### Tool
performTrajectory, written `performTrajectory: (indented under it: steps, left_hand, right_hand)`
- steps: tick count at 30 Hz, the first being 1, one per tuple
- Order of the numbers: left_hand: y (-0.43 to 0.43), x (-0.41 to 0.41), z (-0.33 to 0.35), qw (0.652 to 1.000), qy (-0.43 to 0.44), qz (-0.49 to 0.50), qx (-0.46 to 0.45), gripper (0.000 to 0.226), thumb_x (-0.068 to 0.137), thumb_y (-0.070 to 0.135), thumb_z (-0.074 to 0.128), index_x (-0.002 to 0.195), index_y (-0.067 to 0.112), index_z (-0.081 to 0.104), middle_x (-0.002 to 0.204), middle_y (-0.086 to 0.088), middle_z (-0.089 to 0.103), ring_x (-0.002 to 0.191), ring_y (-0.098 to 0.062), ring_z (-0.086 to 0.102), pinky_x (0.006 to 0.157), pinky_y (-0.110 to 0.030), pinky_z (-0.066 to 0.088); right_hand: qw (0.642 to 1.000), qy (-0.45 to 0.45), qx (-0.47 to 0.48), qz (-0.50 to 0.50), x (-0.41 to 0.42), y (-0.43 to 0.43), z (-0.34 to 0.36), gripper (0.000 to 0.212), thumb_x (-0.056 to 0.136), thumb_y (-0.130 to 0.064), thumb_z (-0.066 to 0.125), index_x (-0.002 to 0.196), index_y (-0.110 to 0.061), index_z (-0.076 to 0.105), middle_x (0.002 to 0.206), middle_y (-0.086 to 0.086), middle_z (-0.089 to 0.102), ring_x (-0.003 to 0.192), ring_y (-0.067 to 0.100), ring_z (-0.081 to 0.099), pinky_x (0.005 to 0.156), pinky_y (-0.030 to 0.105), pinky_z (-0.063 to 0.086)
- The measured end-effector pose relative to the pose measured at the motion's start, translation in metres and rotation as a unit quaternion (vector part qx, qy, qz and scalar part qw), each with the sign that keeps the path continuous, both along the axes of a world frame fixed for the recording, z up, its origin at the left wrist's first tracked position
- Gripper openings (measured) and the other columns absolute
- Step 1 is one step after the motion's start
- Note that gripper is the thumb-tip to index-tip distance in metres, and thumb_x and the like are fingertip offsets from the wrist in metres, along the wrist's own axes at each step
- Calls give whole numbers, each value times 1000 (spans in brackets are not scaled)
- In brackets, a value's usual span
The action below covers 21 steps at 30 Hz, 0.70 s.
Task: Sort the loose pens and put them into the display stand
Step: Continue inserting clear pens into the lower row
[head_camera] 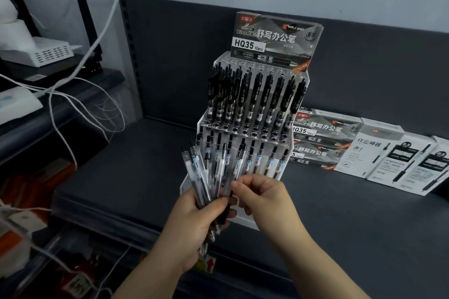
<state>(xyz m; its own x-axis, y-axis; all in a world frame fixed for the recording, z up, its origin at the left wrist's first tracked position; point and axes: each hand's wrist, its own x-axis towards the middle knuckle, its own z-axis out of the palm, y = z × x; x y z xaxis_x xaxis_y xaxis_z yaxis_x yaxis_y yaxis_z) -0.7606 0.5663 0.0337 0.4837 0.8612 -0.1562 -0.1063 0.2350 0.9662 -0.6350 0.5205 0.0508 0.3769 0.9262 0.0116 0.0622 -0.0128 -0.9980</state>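
The loose pens [201, 172] are light, stiff plastic sticks with smooth clear barrels. They will likely slide against each other and slip from a loose bundle, so each is best taken at the darker grip section low on the barrel and drawn out along its own length. The left hand [194, 221] is wrapped round the lower ends of the bunch, fingers curled tight, with the tops fanned out upward. The right hand [264, 199] has its thumb and forefinger closed together on a single pen [225, 212] at the right side of the fan, the other fingers loosely curled. Exactly where the fingertips [237, 185] meet the barrel is partly hidden. Both hands hang above the front edge of the dark shelf [340, 226], just in front of the lowest step of the display stand [245, 219]. The stand sits near that front edge, its upper tier full of black pens and its middle tier holding clear ones. Its holes look narrow, so each pen probably has to go in tip down and nearly upright. Flat pen boxes [325, 133] lie towards the shelf's right end.
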Motion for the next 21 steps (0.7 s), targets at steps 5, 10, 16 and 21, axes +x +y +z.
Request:
performTrajectory:
  steps: [5, 10, 16, 21]
  left_hand:
    - [-2, 8, 1, 1000, 10, -8, 18, 19, 89, 5, 58, 101, 16, 66, 88, -4, 75, 80, -21, 72, 69, -35, 54]
    - [8, 6, -2, 998, -5, 64, 4, 11, 89, 4, 58, 96, 9, 65, 85, -4, 75, 82, -21, 71, 75, -40, 56]
    - [15, 6, -4, 995, -28, 94, 2, 6, 90, 8, 57, 90, 9, 63, 60, 0, 58, 59, -15, 54, 62, -34, 47]
    - [15, 6, -6, 996, -15, 79, 31, 8, 90, 12, 57, 87, 6, 61, 60, 1, 59, 58, -13, 54, 61, -30, 44]
  right_hand:
    - [1000, 4, 7, -16, 3, -1, -1, 8, 83, -7, 67, 75, -9, 68, 55, -10, 64, 50, -3, 57, 50, 9, 43]
    - [991, -52, 53, -115, 23, 0, 3, 12, 86, -13, 64, 79, -21, 69, 61, -7, 66, 55, 2, 56, 54, 14, 47]
    - [951, -242, 32, -189, 37, 3, -11, 18, 90, -20, 59, 105, -18, 68, 82, -5, 66, 66, 2, 57, 60, 9, 42]
    - [909, -386, 1, -154, 36, 8, -28, 16, 93, -18, 55, 99, -14, 68, 79, -9, 58, 68, 2, 49, 61, 2, 29]
